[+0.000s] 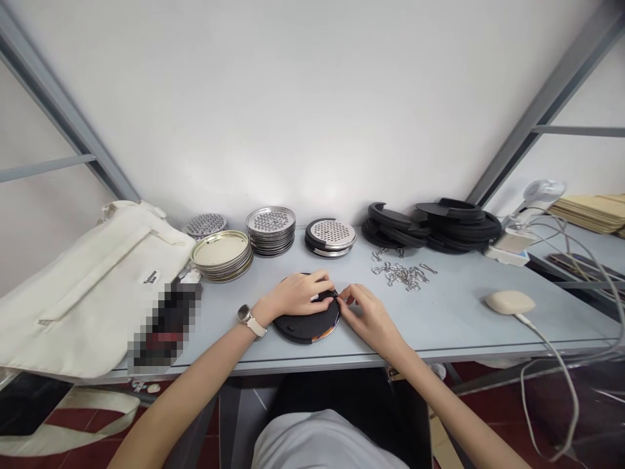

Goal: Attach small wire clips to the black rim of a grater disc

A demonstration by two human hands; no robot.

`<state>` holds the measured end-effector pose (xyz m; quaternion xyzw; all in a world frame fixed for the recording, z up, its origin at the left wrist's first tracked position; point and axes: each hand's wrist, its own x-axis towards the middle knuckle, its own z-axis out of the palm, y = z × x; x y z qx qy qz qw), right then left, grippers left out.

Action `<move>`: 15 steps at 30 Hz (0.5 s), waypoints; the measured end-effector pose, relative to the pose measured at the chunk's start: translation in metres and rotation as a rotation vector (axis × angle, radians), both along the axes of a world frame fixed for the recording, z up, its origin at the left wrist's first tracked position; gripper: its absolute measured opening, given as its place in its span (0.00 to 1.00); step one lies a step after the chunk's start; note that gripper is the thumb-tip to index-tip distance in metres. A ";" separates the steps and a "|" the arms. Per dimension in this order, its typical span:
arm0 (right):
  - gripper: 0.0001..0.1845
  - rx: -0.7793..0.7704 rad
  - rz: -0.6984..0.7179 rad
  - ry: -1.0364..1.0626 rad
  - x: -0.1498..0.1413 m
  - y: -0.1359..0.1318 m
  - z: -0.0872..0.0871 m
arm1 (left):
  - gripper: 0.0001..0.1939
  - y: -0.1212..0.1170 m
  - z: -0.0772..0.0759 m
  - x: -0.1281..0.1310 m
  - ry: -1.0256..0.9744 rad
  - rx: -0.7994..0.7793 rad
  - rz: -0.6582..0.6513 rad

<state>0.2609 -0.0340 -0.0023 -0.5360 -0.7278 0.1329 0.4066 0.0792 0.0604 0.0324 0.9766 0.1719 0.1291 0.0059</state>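
A black round disc (300,326) lies on the table in front of me, a shiny rim with an orange patch showing at its lower right. My left hand (305,293) rests over its top, fingers bent and closed on the disc near a small black loop (334,294). At the disc's right edge my right hand (359,306) pinches close to that loop. What sits between those fingertips is too small and hidden to name. Loose metal clips (405,275) lie scattered beyond my right hand.
Along the wall stand gold-rimmed round lids (222,251), stacked perforated metal discs (271,225), a perforated disc with black edging (332,234) and black plastic rings (456,225). A cream bag (97,280) lies left. A white corded device (510,301) sits right.
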 end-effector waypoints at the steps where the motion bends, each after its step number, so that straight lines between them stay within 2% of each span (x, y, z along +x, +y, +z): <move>1: 0.05 -0.002 0.002 0.000 0.000 0.000 0.000 | 0.13 0.000 0.000 0.000 0.003 -0.001 -0.002; 5: 0.03 -0.024 -0.011 0.028 0.000 0.000 -0.001 | 0.14 0.000 -0.001 0.000 -0.010 -0.004 -0.017; 9: 0.08 -0.047 -0.020 0.048 0.000 0.000 -0.003 | 0.14 0.000 -0.001 0.000 -0.026 -0.021 -0.034; 15: 0.09 -0.033 -0.061 0.021 0.000 0.002 -0.005 | 0.13 0.001 -0.001 0.000 -0.022 -0.025 -0.035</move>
